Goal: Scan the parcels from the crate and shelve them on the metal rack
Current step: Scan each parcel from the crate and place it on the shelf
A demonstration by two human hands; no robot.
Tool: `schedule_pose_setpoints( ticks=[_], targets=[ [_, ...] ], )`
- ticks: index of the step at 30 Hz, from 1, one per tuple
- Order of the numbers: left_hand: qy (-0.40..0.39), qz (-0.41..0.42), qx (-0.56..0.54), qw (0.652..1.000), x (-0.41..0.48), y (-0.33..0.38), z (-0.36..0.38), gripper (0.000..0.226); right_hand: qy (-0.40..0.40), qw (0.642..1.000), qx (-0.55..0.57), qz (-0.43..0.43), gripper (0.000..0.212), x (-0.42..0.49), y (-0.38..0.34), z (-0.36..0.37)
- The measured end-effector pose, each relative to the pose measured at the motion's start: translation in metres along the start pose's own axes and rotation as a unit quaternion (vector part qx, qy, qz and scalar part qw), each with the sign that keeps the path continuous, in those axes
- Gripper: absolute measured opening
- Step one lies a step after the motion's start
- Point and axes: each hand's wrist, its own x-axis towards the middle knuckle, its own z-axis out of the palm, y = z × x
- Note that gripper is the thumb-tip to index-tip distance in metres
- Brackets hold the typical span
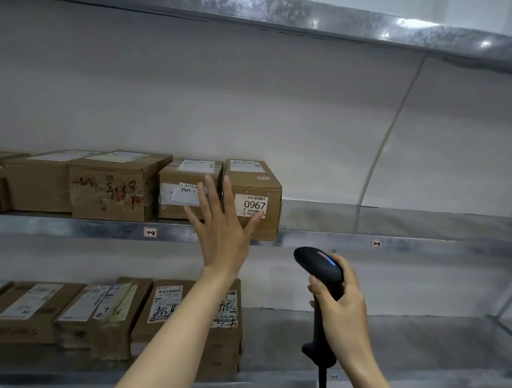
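Low in the right half of the frame, the right hand (pixel 342 305) gripped a black scanner (pixel 319 264) by its handle. Left of it, the left hand (pixel 221 230) was spread flat, fingers straight, before the parcel marked 0967 (pixel 255 182); contact could not be judged. That parcel ended a row of boxes (pixel 113 183) on the middle shelf of the metal rack (pixel 394 245).

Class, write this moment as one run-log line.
left hand: open, before 0967 box | right hand: grips barcode scanner | 0967 box: middle shelf, right end of row
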Motion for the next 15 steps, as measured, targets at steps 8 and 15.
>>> schedule_pose_setpoints(
  ticks=[8,15],
  targets=[
    [-0.017,-0.009,0.01,1.0,-0.002,-0.005,-0.01,0.092,-0.007,1.0,-0.003,-0.005,0.042,-0.002,-0.006,0.003],
    [-0.021,-0.005,0.005,1.0,-0.009,-0.012,-0.032,0.091,-0.025,1.0,0.005,-0.014,0.04,-0.015,-0.024,0.003]
  ],
)
